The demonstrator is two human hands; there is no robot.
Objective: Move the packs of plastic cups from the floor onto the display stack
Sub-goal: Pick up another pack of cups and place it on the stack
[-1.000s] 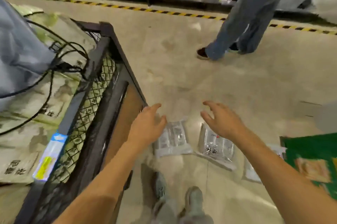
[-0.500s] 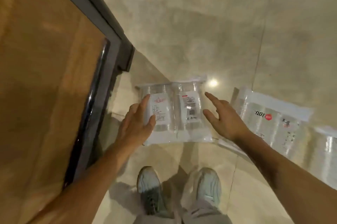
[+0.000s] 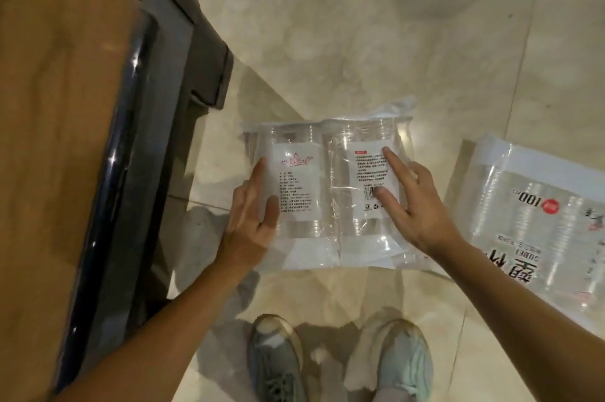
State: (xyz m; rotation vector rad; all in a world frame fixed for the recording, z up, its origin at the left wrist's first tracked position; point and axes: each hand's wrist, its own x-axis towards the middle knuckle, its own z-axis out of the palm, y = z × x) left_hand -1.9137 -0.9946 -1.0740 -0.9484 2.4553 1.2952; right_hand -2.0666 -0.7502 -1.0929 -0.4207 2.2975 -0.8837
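A clear pack of plastic cups (image 3: 330, 179) with two white labels lies flat on the floor in front of my feet. My left hand (image 3: 252, 208) rests on its left edge, fingers fairly straight along the side and thumb on top. On the right half lies my right hand (image 3: 409, 205), fingers spread, index finger on the label and thumb by the barcode. A second, larger pack of cups (image 3: 537, 224), printed with "100", lies on the floor to the right, apart from both hands.
The display stand (image 3: 183, 51), with a dark metal frame and a brown wooden panel, fills the left side, close to my left arm. My two grey shoes (image 3: 337, 362) stand just below the pack. Beige tiled floor (image 3: 376, 41) stretches beyond the packs.
The view has dropped from the aisle to the floor. Both hands came down onto the near pack; the right hand moved from its right edge onto the label.
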